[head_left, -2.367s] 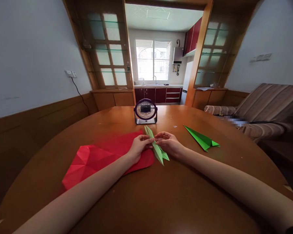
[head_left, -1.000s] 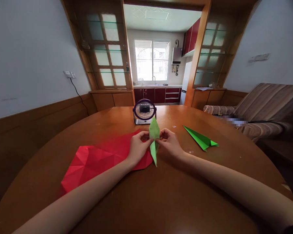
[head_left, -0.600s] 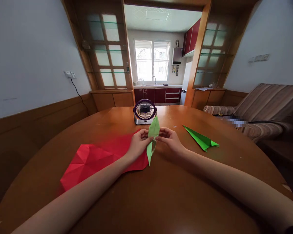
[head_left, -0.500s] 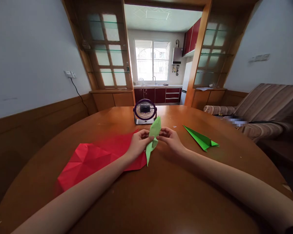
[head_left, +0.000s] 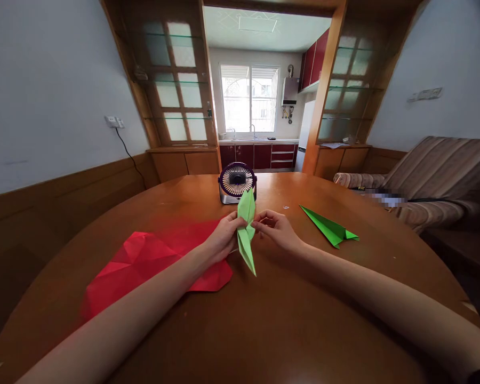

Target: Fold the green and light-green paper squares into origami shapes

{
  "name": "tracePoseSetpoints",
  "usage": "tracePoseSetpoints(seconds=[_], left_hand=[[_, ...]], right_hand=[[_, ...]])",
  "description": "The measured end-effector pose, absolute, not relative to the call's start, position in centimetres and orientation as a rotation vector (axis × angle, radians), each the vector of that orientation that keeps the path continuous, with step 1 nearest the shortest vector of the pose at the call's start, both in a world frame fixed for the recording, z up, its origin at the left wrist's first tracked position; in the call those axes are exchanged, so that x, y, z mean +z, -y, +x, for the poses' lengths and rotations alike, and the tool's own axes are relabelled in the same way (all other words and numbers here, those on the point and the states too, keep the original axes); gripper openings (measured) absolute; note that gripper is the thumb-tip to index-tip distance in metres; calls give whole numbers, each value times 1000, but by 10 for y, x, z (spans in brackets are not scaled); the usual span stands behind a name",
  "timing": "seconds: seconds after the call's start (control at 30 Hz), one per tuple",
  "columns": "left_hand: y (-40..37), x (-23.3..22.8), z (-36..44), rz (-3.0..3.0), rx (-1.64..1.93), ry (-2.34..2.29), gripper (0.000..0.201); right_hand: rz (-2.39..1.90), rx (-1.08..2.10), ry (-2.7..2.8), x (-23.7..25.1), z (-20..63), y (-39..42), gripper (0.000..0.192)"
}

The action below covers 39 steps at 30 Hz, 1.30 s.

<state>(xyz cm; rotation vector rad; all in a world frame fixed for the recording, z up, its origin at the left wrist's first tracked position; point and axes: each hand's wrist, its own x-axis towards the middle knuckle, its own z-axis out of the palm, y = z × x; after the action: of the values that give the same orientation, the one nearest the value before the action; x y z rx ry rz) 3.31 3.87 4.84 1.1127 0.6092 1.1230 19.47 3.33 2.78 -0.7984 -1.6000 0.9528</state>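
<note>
In the head view, the left hand [head_left: 225,234] pinches the folded light-green paper [head_left: 246,207] on the near side of the fan [head_left: 236,180]; the right hand [head_left: 279,229] bunches its fingertips at that paper's edge, gripping or not I cannot tell. Fold-shaping seems in hand, calling for a steady left pinch. Since half a second ago, its lower tip has swung rightward; the red paper [head_left: 134,262] lies farther left of the fan.

2 greens are showing: pale on the slim folded-paper piece [head_left: 247,233], brighter on the pointed folded-paper dart [head_left: 328,228]. Red is blazing across the broad creased paper sheet [head_left: 136,258], purple is ringing the round desk fan [head_left: 237,180], orange-brown is colouring the rounded wooden table [head_left: 304,320], and beige-brown stripes are lining the armchair [head_left: 440,170].
</note>
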Motion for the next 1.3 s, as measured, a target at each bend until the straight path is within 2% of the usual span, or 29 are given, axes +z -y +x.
tracePoseSetpoints(seconds=[0.2,0.33,0.5,0.7,0.83,0.9,1.03,1.1,1.23,1.3], left_hand=[[-46,40,30,1055,1204,-687,32],[-45,40,30,1093,1173,-670,40],[-46,43,27,1126,1197,-599,48],[-54,44,23,1152,1225,-602,37],[-54,41,26,1224,1297,-589,35],[-54,38,28,1277,1328,-600,30],[-49,37,31,1302,1292,-726,15],[-44,38,33,1271,1222,-763,20],[-34,40,36,1406,1169,-822,49],[-32,39,36,1506,1204,-878,56]], right_hand=[[-889,915,1609,24,190,-29,31],[-839,1076,1421,24,191,-32,28],[-759,1242,1384,25,194,-37,38],[-729,1208,1293,25,203,-42,49],[-845,1040,1399,24,204,-40,26],[-851,980,1471,23,202,-40,22],[-799,936,1533,21,197,-40,35],[-787,960,1553,21,194,-38,36],[-786,912,1618,23,190,-29,25],[-795,864,1639,23,188,-25,23]])
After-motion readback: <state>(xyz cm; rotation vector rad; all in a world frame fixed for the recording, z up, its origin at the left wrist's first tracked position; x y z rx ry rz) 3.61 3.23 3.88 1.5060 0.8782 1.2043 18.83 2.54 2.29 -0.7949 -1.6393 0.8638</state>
